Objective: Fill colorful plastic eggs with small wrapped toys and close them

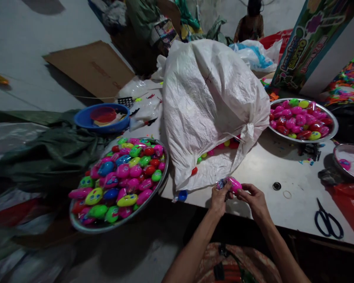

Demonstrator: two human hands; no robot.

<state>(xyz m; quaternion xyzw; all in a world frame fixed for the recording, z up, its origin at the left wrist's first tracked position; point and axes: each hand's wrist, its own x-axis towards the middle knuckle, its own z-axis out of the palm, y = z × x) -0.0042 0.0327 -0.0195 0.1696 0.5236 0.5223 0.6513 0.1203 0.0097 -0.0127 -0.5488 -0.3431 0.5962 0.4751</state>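
Over the table's front edge, my left hand (220, 197) is closed around a shiny pink egg-shaped toy (233, 184) with a colourful printed part on its left side. My right hand (255, 198) pinches the toy's right end with thumb and fingers. Just beyond my hands lies a large white woven sack (212, 90), its mouth open toward me. Some red, green, yellow and pink eggs (205, 155) show inside that opening. To the left, a wide metal basin (91, 230) is heaped with bright egg toys (126, 173), several with printed faces.
A second metal basin (335, 126) of mostly pink eggs stands at right. Scissors (327, 220), a black ring (276, 186) and a rubber band (287, 194) lie on the white table (301, 212). A blue tub (103, 127) is at left. A person (249, 25) sits at the back.
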